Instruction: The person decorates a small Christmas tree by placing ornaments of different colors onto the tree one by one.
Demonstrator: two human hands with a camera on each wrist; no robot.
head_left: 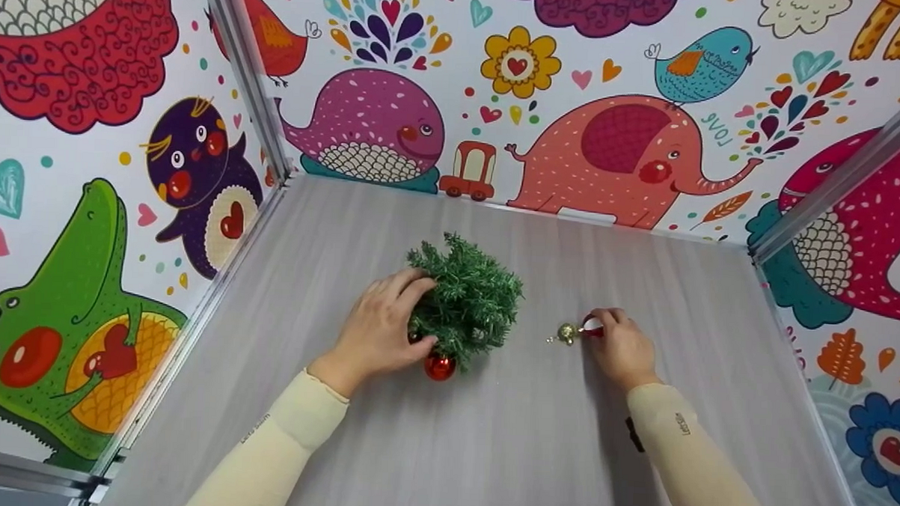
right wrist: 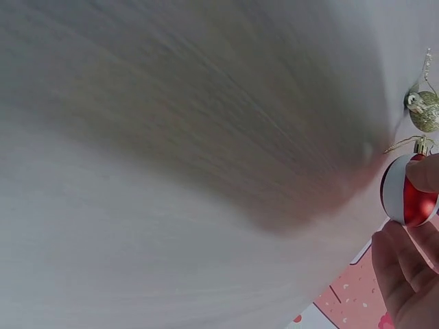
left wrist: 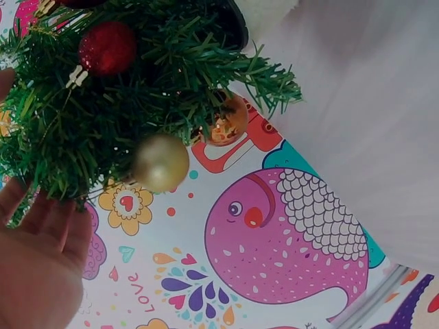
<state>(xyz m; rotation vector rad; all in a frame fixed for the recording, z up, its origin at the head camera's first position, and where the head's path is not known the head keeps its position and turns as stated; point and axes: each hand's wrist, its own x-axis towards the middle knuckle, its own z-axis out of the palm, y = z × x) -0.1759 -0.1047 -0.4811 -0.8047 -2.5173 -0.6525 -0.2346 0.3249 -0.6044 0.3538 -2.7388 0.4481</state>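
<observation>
A small artificial Christmas tree (head_left: 474,299) stands on the table, seen from above. My left hand (head_left: 379,322) holds its left side, thumb and fingers spread around the branches. A shiny red ball (head_left: 440,367) hangs at the near side. In the left wrist view a glittery red ball (left wrist: 108,49), a matte gold ball (left wrist: 162,163) and a shiny orange-gold ball (left wrist: 226,121) hang among the needles. My right hand (head_left: 625,349) pinches a red-and-white bauble (right wrist: 417,199) between thumb and fingers, low over the table. Beside it lies a gold glitter ornament (head_left: 567,333).
The grey wood-grain table (head_left: 443,462) is walled in by printed panels with cartoon animals, such as an elephant (head_left: 610,161) and a crocodile (head_left: 81,322). Metal rails (head_left: 253,89) run along the corners.
</observation>
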